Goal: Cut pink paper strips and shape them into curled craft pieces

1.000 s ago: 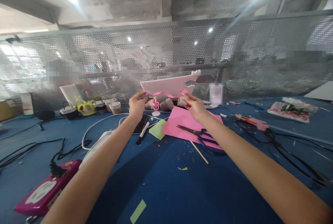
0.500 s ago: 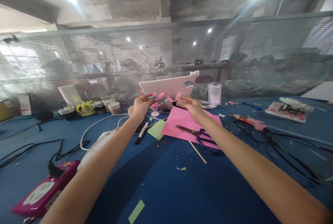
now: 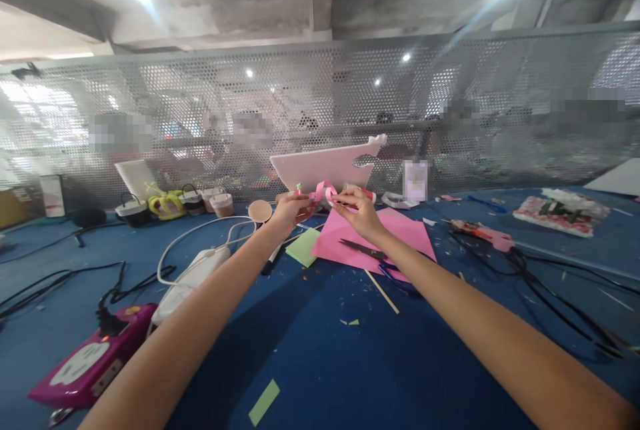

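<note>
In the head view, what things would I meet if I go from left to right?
Magenta power strip, beige disc, left hand, pink strip, right hand, glue gun, red-and-white block.

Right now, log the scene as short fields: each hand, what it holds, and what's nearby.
Left hand: holding pink strip
Right hand: holding the same strip
Strip: curled between the hands
Scissors: partly on pink paper, handles partly hidden
Larger green paper: left of the pink paper
Corded pink tool: right of the pink paper
</note>
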Action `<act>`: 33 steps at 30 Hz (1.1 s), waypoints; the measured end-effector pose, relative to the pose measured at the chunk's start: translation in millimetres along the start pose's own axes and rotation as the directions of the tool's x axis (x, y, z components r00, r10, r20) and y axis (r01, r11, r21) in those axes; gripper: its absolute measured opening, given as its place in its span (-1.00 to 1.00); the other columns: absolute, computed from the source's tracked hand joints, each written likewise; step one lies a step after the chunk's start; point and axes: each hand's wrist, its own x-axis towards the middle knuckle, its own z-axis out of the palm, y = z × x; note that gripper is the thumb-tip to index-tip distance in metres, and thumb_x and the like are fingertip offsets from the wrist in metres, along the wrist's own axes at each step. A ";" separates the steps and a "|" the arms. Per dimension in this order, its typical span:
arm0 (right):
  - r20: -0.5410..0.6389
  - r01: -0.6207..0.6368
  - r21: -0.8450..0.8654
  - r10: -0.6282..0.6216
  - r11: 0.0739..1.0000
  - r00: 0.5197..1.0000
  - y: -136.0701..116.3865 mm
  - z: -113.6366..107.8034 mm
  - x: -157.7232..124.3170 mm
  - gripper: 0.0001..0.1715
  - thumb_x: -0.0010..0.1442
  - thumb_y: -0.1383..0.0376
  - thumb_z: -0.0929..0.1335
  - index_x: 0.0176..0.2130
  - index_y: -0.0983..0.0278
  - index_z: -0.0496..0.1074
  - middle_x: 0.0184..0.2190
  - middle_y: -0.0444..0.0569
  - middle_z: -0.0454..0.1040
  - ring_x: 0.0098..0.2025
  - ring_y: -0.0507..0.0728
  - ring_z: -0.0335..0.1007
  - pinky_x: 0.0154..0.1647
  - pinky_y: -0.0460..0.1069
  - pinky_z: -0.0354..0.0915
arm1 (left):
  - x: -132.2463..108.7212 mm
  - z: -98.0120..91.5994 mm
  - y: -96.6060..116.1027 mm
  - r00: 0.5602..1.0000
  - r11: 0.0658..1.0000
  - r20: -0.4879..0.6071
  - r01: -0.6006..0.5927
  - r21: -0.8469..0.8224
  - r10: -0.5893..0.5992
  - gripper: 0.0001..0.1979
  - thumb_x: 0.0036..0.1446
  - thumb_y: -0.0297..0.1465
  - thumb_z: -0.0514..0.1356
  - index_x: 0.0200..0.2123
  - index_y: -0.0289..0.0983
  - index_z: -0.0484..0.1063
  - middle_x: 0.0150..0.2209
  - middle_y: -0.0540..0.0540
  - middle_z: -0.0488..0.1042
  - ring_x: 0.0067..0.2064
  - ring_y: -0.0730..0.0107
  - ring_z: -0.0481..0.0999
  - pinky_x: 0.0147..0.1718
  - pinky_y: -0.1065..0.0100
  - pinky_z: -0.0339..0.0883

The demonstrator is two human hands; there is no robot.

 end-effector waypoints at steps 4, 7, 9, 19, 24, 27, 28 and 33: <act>-0.019 -0.002 -0.014 0.002 1.000 1.000 -0.3 -1.5 1.7 -0.69 0.09 0.07 0.41 -0.19 0.12 0.60 -0.23 0.04 0.42 -0.15 0.19 0.39 -0.12 0.15 0.39 | 4.1 -4.4 -3.9 0.999 0.995 -0.025 -0.017 0.099 0.019 -0.88 -0.12 -0.58 0.30 -0.43 -0.34 0.46 -0.54 -0.04 0.50 -0.49 0.48 0.50 -0.30 0.35 0.44; -0.061 -0.041 0.068 0.045 0.997 0.997 0.9 -3.5 4.7 -0.71 0.04 0.09 0.44 -0.24 0.15 0.61 -0.21 0.04 0.49 -0.13 0.21 0.42 -0.13 0.16 0.39 | 7.8 -9.5 -7.4 0.995 0.979 -0.036 -0.083 0.188 0.091 -0.87 -0.12 -0.59 0.29 -0.42 -0.33 0.47 -0.56 -0.01 0.48 -0.49 0.48 0.49 -0.31 0.37 0.40; -0.071 -0.109 0.180 0.124 0.978 0.990 0.5 -4.0 6.1 -0.72 0.00 0.10 0.46 -0.26 0.15 0.61 -0.20 0.01 0.55 -0.12 0.22 0.45 -0.07 0.17 0.38 | 9.1 -12.1 -9.3 0.989 0.961 -0.039 -0.129 0.247 0.142 -0.82 -0.14 -0.61 0.29 -0.39 -0.31 0.49 -0.57 0.02 0.46 -0.47 0.47 0.48 -0.29 0.37 0.37; -0.043 -0.307 0.699 0.466 0.646 0.884 -0.3 -5.2 15.3 -0.68 -0.20 0.24 0.55 -0.33 0.17 0.59 -0.40 -0.16 0.60 -0.28 0.14 0.52 0.04 0.17 0.38 | 0.9 -9.2 -14.8 0.757 0.425 0.407 -0.634 0.646 0.511 -0.60 -0.06 -0.62 0.16 -0.11 -0.25 0.47 -0.37 -0.07 0.53 -0.29 0.34 0.50 -0.13 0.27 0.32; 0.027 -0.372 0.700 0.498 0.610 0.867 1.1 -11.9 18.5 -0.81 -0.04 0.30 0.48 -0.31 0.16 0.56 -0.28 -0.10 0.60 -0.16 0.17 0.51 0.08 0.19 0.35 | -1.8 -7.3 -17.1 0.633 0.234 0.574 -0.752 0.617 0.520 -0.52 0.02 -0.63 0.07 0.03 -0.25 0.38 -0.16 -0.20 0.50 -0.08 0.19 0.46 0.00 0.14 0.26; 0.063 -0.401 0.685 0.499 0.609 0.864 2.0 -13.0 19.1 -0.82 0.02 0.31 0.45 -0.28 0.18 0.55 -0.22 -0.06 0.59 -0.10 0.20 0.50 0.09 0.20 0.34 | -2.5 -9.0 -18.7 0.566 0.060 0.671 -0.783 0.619 0.480 -0.48 0.09 -0.63 -0.01 0.14 -0.33 0.26 -0.06 -0.28 0.45 0.01 0.10 0.41 0.05 0.08 0.23; 0.069 -0.405 0.681 0.497 0.610 0.865 2.6 -13.4 19.7 -0.82 0.02 0.31 0.45 -0.27 0.18 0.55 -0.20 -0.05 0.59 -0.08 0.20 0.49 0.09 0.20 0.35 | -2.9 -10.1 -19.0 0.551 -0.010 0.703 -0.784 0.621 0.449 -0.45 0.09 -0.65 -0.04 0.17 -0.34 0.21 -0.03 -0.29 0.43 0.04 0.08 0.40 0.07 0.07 0.22; 0.052 -0.393 0.681 0.494 0.618 0.868 6.4 -18.8 24.2 -0.84 0.04 0.32 0.44 -0.28 0.14 0.54 -0.15 -0.10 0.57 -0.03 0.20 0.46 0.07 0.19 0.37 | -5.5 -16.2 -19.2 0.542 -0.261 0.764 -0.727 0.635 0.350 -0.32 0.03 -0.72 -0.13 0.25 -0.30 0.11 0.05 -0.24 0.41 0.12 0.14 0.35 0.12 0.09 0.19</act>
